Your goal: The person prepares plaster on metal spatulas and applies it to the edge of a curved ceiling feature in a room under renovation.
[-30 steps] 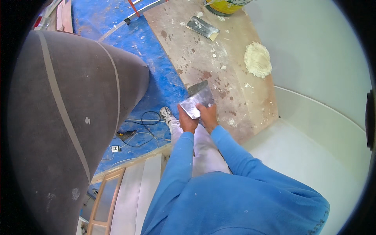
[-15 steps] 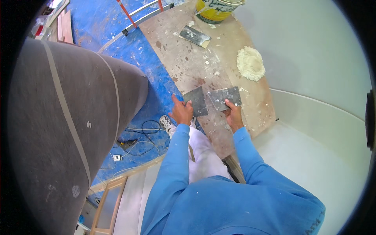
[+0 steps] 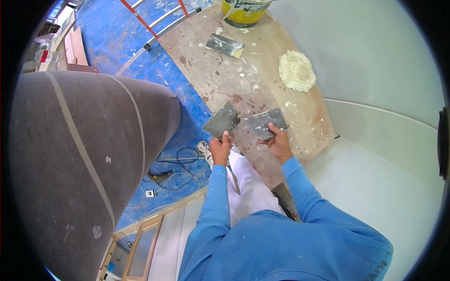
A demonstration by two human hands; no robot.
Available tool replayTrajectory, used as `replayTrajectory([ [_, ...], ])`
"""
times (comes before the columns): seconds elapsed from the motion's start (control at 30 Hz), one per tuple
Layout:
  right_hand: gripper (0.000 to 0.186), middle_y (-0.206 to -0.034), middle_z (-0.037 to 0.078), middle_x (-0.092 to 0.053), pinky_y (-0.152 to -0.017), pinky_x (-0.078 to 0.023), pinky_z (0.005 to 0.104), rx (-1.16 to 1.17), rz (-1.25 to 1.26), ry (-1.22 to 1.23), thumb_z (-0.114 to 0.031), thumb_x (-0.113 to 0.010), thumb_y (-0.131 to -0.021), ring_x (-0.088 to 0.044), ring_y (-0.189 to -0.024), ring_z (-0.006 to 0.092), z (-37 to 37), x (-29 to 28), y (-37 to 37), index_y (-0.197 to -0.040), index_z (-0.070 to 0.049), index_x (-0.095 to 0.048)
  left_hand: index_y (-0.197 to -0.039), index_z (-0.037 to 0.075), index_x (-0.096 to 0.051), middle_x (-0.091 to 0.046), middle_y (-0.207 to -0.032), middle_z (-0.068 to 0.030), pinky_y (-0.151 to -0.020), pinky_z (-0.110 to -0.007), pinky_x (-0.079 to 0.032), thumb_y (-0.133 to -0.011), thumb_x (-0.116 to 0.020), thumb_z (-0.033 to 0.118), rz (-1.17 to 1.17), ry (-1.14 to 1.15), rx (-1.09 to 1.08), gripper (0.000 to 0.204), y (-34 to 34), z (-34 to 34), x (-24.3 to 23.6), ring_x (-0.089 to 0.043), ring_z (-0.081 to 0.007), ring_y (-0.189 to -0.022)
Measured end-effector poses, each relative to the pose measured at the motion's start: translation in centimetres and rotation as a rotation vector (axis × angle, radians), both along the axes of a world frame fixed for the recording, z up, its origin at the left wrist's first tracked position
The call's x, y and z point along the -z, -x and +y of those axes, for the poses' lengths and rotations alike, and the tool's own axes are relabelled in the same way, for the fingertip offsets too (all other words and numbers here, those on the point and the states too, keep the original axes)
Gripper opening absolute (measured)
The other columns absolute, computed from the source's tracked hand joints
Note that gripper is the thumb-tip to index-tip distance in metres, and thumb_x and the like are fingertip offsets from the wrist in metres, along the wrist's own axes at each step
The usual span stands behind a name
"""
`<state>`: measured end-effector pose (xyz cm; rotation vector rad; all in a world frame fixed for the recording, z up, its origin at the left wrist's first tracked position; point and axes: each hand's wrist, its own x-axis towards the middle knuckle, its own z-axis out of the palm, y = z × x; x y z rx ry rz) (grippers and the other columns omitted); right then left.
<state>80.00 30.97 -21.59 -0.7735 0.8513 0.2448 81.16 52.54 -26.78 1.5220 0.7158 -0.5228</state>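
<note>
My left hand [image 3: 220,150] pinches the lower corner of a dark grey flat plate [image 3: 222,121], thumb on top. That plate is tilted like a diamond. A second dark grey plate [image 3: 263,121], flecked with white, is gripped along its lower right side by my right hand [image 3: 280,144], thumb across its face. The two plates are close together, with a narrow gap between them, above a stained plywood board [image 3: 255,159]. Farther off on the board lies another dark rectangular plate [image 3: 224,45] smeared with white. A round mound of cream paste [image 3: 297,71] sits to its right.
A yellow bucket [image 3: 244,13] stands at the board's far end. Left are a ladder [image 3: 159,21], blue floor covering [image 3: 108,44] and a large grey column [image 3: 98,140]. Cables and a power tool [image 3: 160,177] lie on the floor. A pale curved wall [image 3: 365,56] rises on the right.
The left plate has turned to a diamond angle and moved slightly left. My left fingers, spread before, are now drawn in around its corner. My right hand has shifted slightly toward me.
</note>
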Motion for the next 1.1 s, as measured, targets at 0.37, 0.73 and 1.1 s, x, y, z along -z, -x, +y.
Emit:
replayTrajectory([
  [0.37,0.040,-0.108,0.011,-0.061,-0.077,-0.056,0.0369,0.076,0.018,0.176,0.004,-0.060,-0.080,-0.064,-0.091,0.0228,8.8,4.1,0.2,-0.118,0.000,-0.051,-0.073,-0.008,-0.065,-0.062,-0.079,-0.0314,-0.075,-0.050,-0.048,-0.091,-0.046,0.038,-0.124,-0.384,0.548,0.053,1.7,0.0,7.8,-0.061,-0.0482,-0.081],
  [0.73,0.040,-0.098,0.011,-0.064,-0.074,-0.056,0.0379,-0.020,-0.062,0.339,0.007,-0.058,-0.076,-0.065,-0.085,0.0227,8.3,3.9,-2.6,-0.115,0.001,-0.054,-0.073,-0.008,-0.064,-0.061,-0.075,-0.0316,-0.068,-0.051,-0.047,-0.089,-0.052,0.035,0.060,-0.365,0.411,0.048,1.2,-0.7,5.4,-0.061,-0.0486,-0.074],
  [1.1,0.032,-0.089,0.010,-0.065,-0.067,-0.053,0.0338,-0.260,-0.029,0.579,-0.001,-0.065,-0.072,-0.064,-0.077,0.0204,9.5,5.2,-6.6,-0.103,0.007,-0.061,-0.070,-0.003,-0.068,-0.065,-0.059,-0.0165,-0.059,-0.039,-0.051,-0.091,-0.050,0.026,-0.081,-0.422,0.332,0.040,1.8,-1.0,6.9,-0.065,-0.0255,-0.056],
])
